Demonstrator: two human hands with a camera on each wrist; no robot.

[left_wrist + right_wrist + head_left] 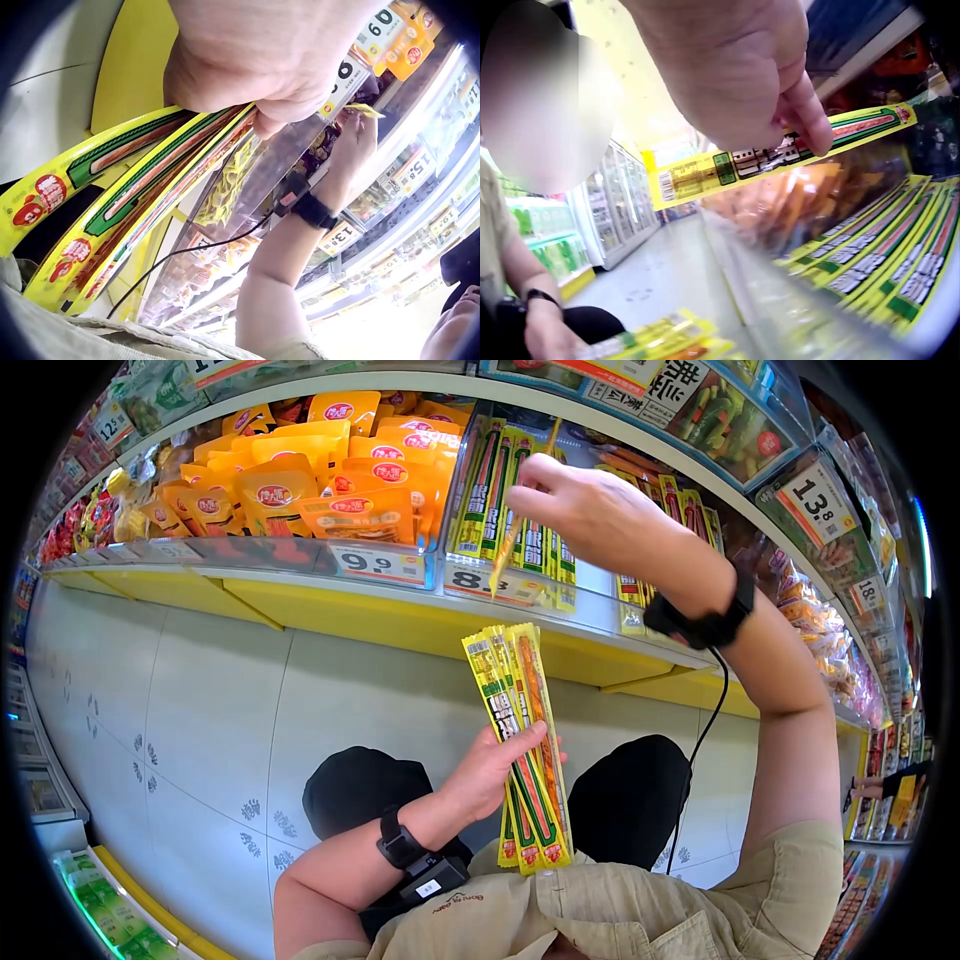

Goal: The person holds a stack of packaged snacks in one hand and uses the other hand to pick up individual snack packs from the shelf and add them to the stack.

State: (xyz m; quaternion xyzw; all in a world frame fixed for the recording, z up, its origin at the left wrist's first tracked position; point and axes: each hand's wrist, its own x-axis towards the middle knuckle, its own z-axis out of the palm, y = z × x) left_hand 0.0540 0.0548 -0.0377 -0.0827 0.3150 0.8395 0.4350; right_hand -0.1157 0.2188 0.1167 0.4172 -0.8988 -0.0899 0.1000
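My left hand (pixel 482 772) grips several long, thin yellow snack packets (pixel 512 695) in front of my shirt, its thumb across their front. In the left wrist view these packets (pixel 127 180) fan apart below the hand, showing red and green print. Over the shelf, my right hand (pixel 590 510) pinches one yellow packet of the same kind. The right wrist view has this packet (pixel 694 178) lying across under the curled fingers, print facing the camera. More such packets (pixel 877 259) stand in a row in a clear plastic bin just below the right hand.
Orange snack bags (pixel 280 490) fill the compartment left of the bin. Price tags (pixel 375 564) line the shelf's front edge. A higher shelf (pixel 640 415) arches above the right hand. A black cable (pixel 700 760) hangs from the right wrist. Grey floor tiles (pixel 200 690) lie below.
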